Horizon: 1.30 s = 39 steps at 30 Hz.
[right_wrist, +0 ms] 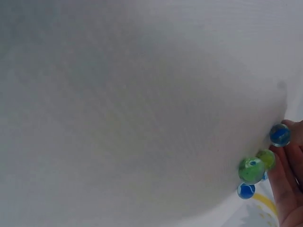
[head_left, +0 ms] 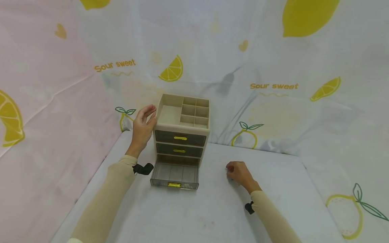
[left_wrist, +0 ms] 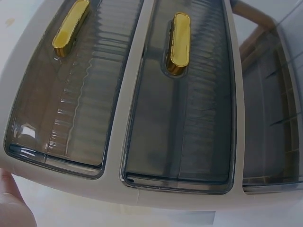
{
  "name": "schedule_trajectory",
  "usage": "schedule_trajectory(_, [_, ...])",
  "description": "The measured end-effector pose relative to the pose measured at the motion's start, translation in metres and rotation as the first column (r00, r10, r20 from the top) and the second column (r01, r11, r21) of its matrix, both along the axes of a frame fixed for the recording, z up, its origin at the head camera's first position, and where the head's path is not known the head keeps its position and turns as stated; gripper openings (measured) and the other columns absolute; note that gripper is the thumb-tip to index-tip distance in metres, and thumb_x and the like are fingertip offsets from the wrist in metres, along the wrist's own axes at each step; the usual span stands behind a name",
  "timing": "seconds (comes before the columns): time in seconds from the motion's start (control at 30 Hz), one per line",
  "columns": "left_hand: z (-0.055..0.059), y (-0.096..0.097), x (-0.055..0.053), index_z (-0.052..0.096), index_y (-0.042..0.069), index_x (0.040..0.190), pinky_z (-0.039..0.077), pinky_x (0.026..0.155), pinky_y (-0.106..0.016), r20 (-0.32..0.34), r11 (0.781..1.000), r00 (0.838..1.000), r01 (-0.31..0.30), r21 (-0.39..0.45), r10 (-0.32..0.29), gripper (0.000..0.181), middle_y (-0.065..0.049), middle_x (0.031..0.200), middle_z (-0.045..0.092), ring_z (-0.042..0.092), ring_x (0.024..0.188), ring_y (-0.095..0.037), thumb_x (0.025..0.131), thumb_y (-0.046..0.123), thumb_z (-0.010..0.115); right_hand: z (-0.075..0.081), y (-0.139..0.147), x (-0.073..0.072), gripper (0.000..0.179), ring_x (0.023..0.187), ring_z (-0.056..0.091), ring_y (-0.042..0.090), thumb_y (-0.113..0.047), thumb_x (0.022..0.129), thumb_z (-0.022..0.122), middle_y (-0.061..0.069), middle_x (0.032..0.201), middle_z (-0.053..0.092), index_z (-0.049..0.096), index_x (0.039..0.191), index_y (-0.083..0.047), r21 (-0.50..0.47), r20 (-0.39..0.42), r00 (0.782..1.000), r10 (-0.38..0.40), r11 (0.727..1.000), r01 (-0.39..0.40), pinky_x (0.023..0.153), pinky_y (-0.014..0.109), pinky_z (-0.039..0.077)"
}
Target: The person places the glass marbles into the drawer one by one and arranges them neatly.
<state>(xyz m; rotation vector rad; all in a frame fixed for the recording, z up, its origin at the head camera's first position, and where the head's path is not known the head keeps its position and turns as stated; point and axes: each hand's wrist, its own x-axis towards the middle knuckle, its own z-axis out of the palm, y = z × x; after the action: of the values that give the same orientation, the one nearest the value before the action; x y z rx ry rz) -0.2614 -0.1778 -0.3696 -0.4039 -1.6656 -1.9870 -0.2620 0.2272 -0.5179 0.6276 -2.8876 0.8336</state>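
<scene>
A beige desktop drawer organizer (head_left: 182, 127) stands on the white table with its bottom drawer (head_left: 174, 170) pulled out and bare inside. At its upper left side my left hand (head_left: 144, 126) touches the wall with loosely extended fingers; part of that hand (left_wrist: 14, 205) shows in the left wrist view. To the right, low over the table, my right hand (head_left: 239, 172) has curled fingers and pinches a blue glass marble (right_wrist: 280, 135) at the fingertips. Close by its fingers are a green marble (right_wrist: 252, 170), a yellow-green marble (right_wrist: 266, 159) and another blue marble (right_wrist: 246, 190).
The organizer's top has one large compartment (head_left: 170, 114) and several small ones. Two upper drawers with gold handles (left_wrist: 180, 42) are closed. A lemon-print cloth (head_left: 194, 40) hangs behind and beside the white table (head_left: 182, 216).
</scene>
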Motion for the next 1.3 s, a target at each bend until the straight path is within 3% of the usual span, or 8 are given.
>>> schedule_trajectory(0.17, [0.001, 0.000, 0.001, 0.038, -0.018, 0.136, 0.038, 0.112, -0.030, 0.002, 1.000, 1.000, -0.002, 0.000, 0.002, 0.048, -0.031, 0.136, 0.041, 0.044, 0.132, -0.029, 0.091, -0.014, 0.051, 0.001, -0.002, 0.000, 0.018, 0.073, 0.063, 0.013, 0.006, 0.073, 0.074, 0.001, 0.080, 0.069, 0.073, 0.090, -0.002, -0.003, 0.004, 1.000, -0.004, 1.000, 0.004, 0.065, 0.028, 0.057])
schedule_trajectory(0.33, [0.000, 0.001, 0.000, 0.039, -0.016, 0.136, 0.037, 0.112, -0.029, 0.008, 1.000, 1.000, -0.005, 0.006, 0.005, 0.047, -0.032, 0.137, 0.041, 0.041, 0.134, -0.033, 0.090, -0.014, 0.051, -0.001, -0.003, -0.001, 0.019, 0.074, 0.063, 0.013, 0.006, 0.073, 0.074, 0.001, 0.081, 0.069, 0.074, 0.090, -0.002, -0.022, 0.022, 1.000, -0.020, 1.000, 0.020, 0.066, 0.028, 0.057])
schedule_trajectory(0.57, [-0.016, -0.006, -0.016, 0.037, -0.016, 0.138, 0.037, 0.112, -0.029, -0.005, 1.000, 1.000, -0.005, 0.008, 0.005, 0.049, -0.025, 0.136, 0.044, 0.039, 0.135, -0.035, 0.091, -0.015, 0.051, -0.002, -0.004, 0.000, 0.019, 0.077, 0.068, 0.019, 0.006, 0.074, 0.074, 0.005, 0.084, 0.072, 0.074, 0.092, -0.001, -0.085, 0.014, 0.999, -0.030, 0.996, 0.032, 0.069, 0.032, 0.061])
schedule_trajectory(0.7, [-0.020, -0.006, -0.018, 0.039, -0.013, 0.138, 0.037, 0.112, -0.028, -0.003, 1.000, 1.000, -0.006, 0.017, 0.006, 0.049, -0.027, 0.138, 0.042, 0.039, 0.135, -0.034, 0.091, -0.013, 0.052, -0.002, -0.006, 0.000, 0.020, 0.078, 0.069, 0.020, 0.008, 0.075, 0.072, 0.007, 0.086, 0.072, 0.074, 0.093, -0.001, -0.146, 0.007, 0.999, -0.050, 0.988, 0.051, 0.069, 0.031, 0.061])
schedule_trajectory(0.87, [-0.019, -0.006, -0.017, 0.042, -0.010, 0.138, 0.037, 0.112, -0.028, -0.008, 1.000, 1.000, -0.018, 0.022, 0.018, 0.047, -0.026, 0.138, 0.044, 0.043, 0.134, -0.028, 0.092, -0.010, 0.053, 0.002, -0.015, 0.000, 0.022, 0.082, 0.070, 0.021, 0.010, 0.074, 0.072, 0.008, 0.089, 0.072, 0.073, 0.094, 0.001, -0.225, -0.032, 0.999, -0.028, 0.974, 0.020, 0.071, 0.028, 0.061])
schedule_trajectory(1.07, [-0.018, -0.006, -0.016, 0.041, -0.010, 0.139, 0.037, 0.112, -0.028, -0.003, 1.000, 1.000, -0.011, 0.016, 0.011, 0.047, -0.020, 0.136, 0.046, 0.038, 0.136, -0.035, 0.093, -0.011, 0.053, 0.012, -0.028, 0.002, 0.021, 0.084, 0.070, 0.024, 0.010, 0.074, 0.075, 0.009, 0.090, 0.072, 0.073, 0.094, 0.003, -0.302, -0.054, 0.998, 0.013, 0.953, -0.029, 0.072, 0.028, 0.062])
schedule_trajectory(1.3, [-0.010, -0.003, -0.008, 0.040, -0.013, 0.137, 0.036, 0.113, -0.030, 0.002, 1.000, 1.000, 0.002, 0.014, -0.002, 0.047, -0.029, 0.137, 0.042, 0.037, 0.136, -0.037, 0.091, -0.014, 0.050, 0.022, -0.045, 0.004, 0.021, 0.082, 0.071, 0.022, 0.010, 0.074, 0.076, 0.008, 0.089, 0.073, 0.074, 0.093, 0.003, -0.361, -0.081, 0.996, 0.025, 0.931, -0.053, 0.070, 0.024, 0.061])
